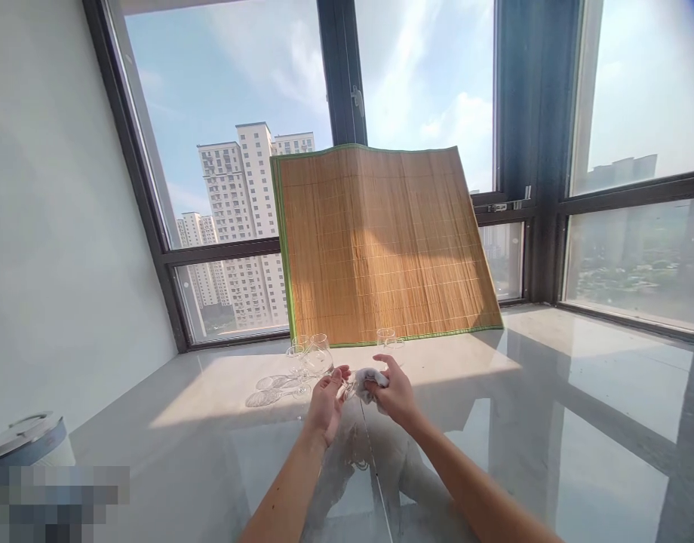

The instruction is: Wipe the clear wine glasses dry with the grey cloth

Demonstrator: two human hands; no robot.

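Left hand (324, 407) stretched forward, my fingers curled on a clear glass (349, 388); right hand (400, 394) grips white cloth (371, 379) against it. More glasses (318, 357) stand beyond, contents unclear. Lidded bucket (51, 445) far left, inside hidden.

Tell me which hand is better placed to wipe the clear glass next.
Probably the right hand: it grips the white cloth, bunched close to the clear glass, which the left hand appears to hold.

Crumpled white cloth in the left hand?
No, the right hand holds the crumpled white cloth, while the left hand holds a clear glass item beside it.
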